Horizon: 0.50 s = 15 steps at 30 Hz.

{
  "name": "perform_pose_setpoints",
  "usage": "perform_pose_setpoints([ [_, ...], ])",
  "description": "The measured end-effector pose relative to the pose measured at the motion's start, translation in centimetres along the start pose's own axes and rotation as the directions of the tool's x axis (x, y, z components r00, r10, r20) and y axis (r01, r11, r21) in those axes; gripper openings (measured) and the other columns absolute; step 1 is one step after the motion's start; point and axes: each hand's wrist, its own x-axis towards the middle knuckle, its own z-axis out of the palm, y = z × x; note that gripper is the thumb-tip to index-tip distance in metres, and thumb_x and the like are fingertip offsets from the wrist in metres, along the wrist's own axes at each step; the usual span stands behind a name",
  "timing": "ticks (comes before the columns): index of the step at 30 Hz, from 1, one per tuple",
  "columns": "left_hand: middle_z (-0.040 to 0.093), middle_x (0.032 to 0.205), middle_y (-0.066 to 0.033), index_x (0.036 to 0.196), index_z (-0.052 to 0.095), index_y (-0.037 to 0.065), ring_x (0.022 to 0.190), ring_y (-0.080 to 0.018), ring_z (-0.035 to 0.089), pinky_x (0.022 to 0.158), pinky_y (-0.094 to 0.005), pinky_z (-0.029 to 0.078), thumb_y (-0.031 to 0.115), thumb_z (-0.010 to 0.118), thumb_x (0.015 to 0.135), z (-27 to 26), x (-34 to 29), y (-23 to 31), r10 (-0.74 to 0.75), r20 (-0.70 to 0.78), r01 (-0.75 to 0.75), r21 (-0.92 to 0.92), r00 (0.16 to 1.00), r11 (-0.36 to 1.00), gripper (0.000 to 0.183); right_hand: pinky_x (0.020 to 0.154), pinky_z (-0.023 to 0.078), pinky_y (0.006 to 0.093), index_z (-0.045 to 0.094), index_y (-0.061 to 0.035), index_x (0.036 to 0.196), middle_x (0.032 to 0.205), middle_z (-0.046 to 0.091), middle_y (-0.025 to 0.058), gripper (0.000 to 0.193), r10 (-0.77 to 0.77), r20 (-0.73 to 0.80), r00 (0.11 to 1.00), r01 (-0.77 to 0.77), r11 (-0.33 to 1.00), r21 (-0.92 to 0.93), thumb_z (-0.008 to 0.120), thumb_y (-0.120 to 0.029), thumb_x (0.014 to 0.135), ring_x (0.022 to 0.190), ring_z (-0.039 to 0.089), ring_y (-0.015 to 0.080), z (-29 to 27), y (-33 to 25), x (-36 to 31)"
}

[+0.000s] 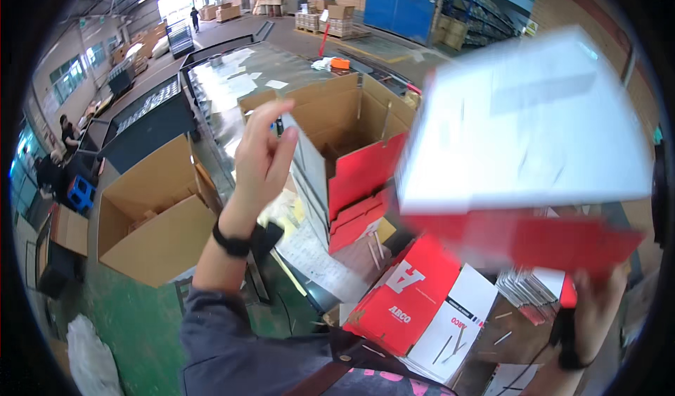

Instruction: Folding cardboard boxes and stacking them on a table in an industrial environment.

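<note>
My right hand [596,290], smeared by motion, grips the lower edge of a red and white carton [524,125] held up at the right. Its large white panel faces me, and a red flap hangs below. My left hand [264,153] is raised, thumb and forefinger apart, with nothing seen between them. It is nearest to an upright red and grey carton piece [365,178] beside a big brown box [302,93]. Under both arms, a pile of flat red and white cartons [404,294] lies on the bench.
A stack of folded cartons [531,290] sits near my right wrist. Handwritten paper [316,255] lies at the middle. To the left stands another open brown box [158,220]; beyond is a shiny metal table [232,86]. People are at the far left.
</note>
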Motion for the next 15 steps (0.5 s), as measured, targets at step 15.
perform_pose_setpoints([
  [15, 0.05, 0.102, -0.0136, 0.096, 0.054, 0.003, 0.068, -0.0217, 0.05, 0.062, -0.0305, 0.044, 0.02, 0.056, 0.097, 3.1, -1.4, -6.0, 0.098, -0.044, -0.101, -0.069, 0.994, 0.993, 0.017, 0.064, 0.047, 0.037, 0.066, 0.0006, 0.072, 0.067, 0.059, 0.0172, 0.014, -0.404, 0.426, 0.809, 0.446, 0.895, 0.002, 0.066, -0.005, 0.06, 0.064, 0.06, 0.0298, 14.7, -1.8, 21.3],
])
